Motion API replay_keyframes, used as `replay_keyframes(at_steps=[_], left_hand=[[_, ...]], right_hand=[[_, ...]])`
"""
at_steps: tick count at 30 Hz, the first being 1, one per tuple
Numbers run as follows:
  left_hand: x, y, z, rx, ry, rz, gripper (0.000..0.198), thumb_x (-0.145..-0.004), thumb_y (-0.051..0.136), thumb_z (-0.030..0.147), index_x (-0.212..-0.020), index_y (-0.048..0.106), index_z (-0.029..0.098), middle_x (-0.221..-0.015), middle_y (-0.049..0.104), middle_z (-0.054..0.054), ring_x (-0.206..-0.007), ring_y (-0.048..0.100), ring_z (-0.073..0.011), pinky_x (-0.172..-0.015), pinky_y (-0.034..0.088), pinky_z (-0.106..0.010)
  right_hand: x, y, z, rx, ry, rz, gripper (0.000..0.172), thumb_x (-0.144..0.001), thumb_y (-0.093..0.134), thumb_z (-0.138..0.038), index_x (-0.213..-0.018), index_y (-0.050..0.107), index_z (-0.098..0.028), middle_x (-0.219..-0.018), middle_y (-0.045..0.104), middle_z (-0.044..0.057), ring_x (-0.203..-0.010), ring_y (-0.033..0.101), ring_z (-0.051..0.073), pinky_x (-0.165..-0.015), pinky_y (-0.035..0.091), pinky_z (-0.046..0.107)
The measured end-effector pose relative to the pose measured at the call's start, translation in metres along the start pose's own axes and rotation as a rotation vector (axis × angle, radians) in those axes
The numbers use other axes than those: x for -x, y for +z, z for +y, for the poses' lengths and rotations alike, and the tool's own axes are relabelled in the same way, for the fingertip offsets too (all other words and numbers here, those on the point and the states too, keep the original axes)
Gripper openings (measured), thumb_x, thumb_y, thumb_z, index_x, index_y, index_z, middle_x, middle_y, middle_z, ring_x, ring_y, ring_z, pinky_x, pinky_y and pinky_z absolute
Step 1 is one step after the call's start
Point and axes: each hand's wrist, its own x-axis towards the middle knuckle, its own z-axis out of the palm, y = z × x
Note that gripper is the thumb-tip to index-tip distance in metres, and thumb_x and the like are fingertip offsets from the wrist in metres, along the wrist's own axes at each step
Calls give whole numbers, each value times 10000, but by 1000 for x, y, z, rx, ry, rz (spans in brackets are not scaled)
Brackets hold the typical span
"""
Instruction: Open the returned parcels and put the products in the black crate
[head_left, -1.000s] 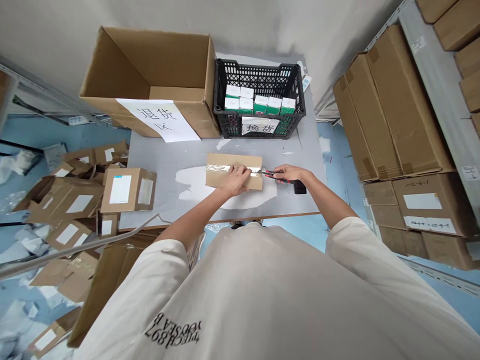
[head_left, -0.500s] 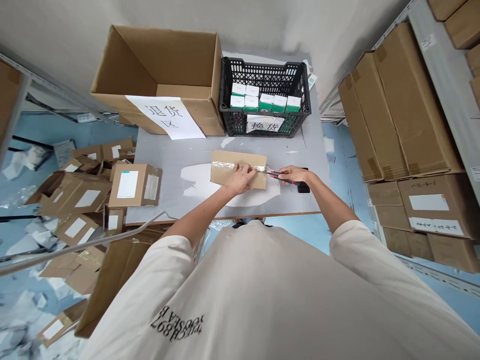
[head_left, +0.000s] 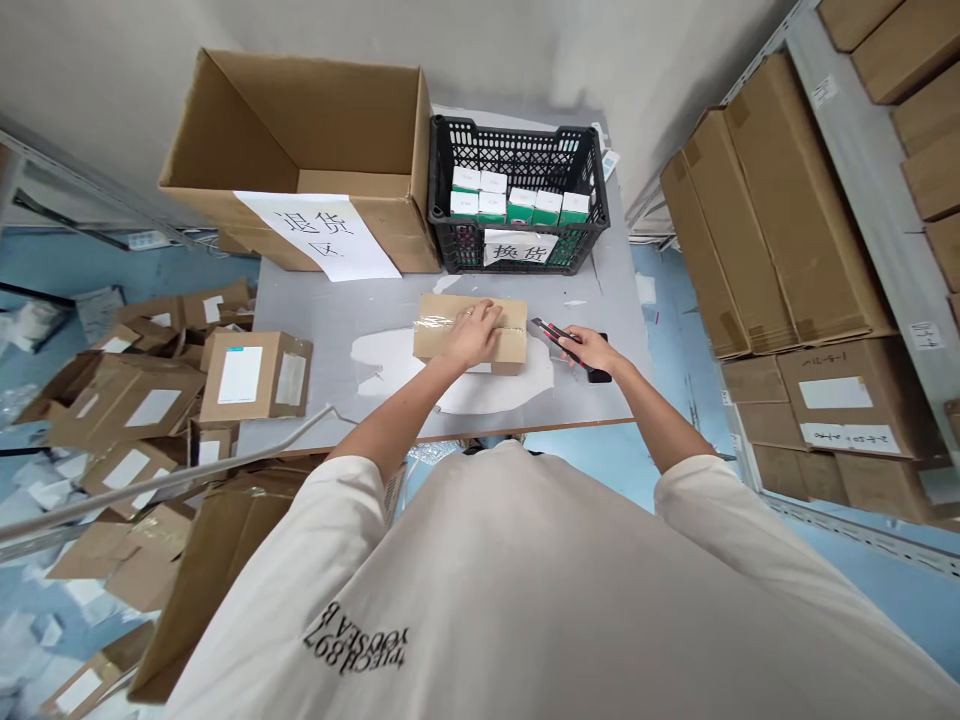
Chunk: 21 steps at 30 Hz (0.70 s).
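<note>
A small cardboard box sealed with clear tape lies on the table in front of me. Across its top rests my left hand, fingers stretched out over the tape. To the right of the box, my right hand is closed round a red and black utility knife. The knife's tip points left toward the box's right end, with a small gap between them. Beside and partly under the right hand is a black object, too hidden to name.
At the back of the grey table stand a large open carton and a black plastic crate holding several white and green boxes. A labelled box sits at the left edge. Cartons fill the right-hand shelf; opened boxes litter the left floor.
The knife has drawn back from the tape at the box's right end. My left hand has shifted from that end's tape to lie flatter on the box top.
</note>
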Motion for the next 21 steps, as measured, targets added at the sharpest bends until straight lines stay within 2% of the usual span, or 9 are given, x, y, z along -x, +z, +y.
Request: replay_keyframes(at_steps=[3, 5, 7, 9, 13, 17, 21], left_hand=[[-12, 3, -4, -6, -17, 7, 798, -1065, 589, 345, -1823, 372, 222, -1830, 457, -207, -1680, 411, -442, -1379, 305, -636], [-16, 7, -6, -3, -19, -4, 804, -1074, 605, 372, -1828, 358, 244, -1828, 465, -196, -1716, 376, -416, -1402, 265, -631], [-19, 9, -6, -8, -40, -16, 804, -1073, 629, 392, -1819, 367, 245, -1842, 435, -201, -1739, 340, -405, -1413, 241, -631], [-22, 8, -4, -15, -86, -36, 790, -1049, 665, 387, -1784, 422, 226, -1843, 410, -223, -1737, 331, -417, -1398, 258, -643], [-26, 6, 0, -14, -126, -44, 702, -1044, 638, 366, -1722, 515, 226, -1782, 471, -242, -1675, 402, -440, -1325, 337, -678], [-19, 9, 3, -37, -53, 16, 698, -1125, 481, 392, -1795, 426, 202, -1813, 453, -258, -1699, 374, -430, -1342, 274, -698], [-7, 17, 6, -38, -65, 36, 742, -1159, 418, 461, -1846, 347, 189, -1883, 377, -242, -1737, 323, -419, -1365, 221, -681]], right_hand=[[3, 5, -6, 132, -98, 64, 504, -1119, 607, -701, -1214, 764, -232, -899, 809, 37, -779, 725, 218, -754, 587, 307], [5, 9, -8, 246, -184, 78, 515, -1141, 564, -662, -1309, 800, -236, -1019, 844, 58, -935, 763, 255, -897, 598, 341], [5, 13, -7, 390, -264, 84, 477, -1132, 604, -580, -1398, 817, -247, -1190, 856, 91, -1123, 763, 300, -1031, 573, 384], [4, 17, -5, 539, -307, 91, 455, -1103, 662, -490, -1451, 822, -245, -1291, 837, 127, -1242, 728, 340, -1102, 535, 423], [3, 22, 1, 681, -294, 104, 491, -1090, 683, -407, -1536, 792, -232, -1322, 807, 169, -1286, 688, 376, -1117, 502, 464], [1, 26, 9, 677, -284, 163, 501, -1117, 664, -435, -1565, 775, -240, -1338, 787, 176, -1303, 677, 384, -1152, 495, 479], [-1, 36, 18, 642, -256, 239, 522, -1137, 646, -480, -1589, 758, -244, -1336, 777, 173, -1289, 689, 374, -1165, 502, 474]])
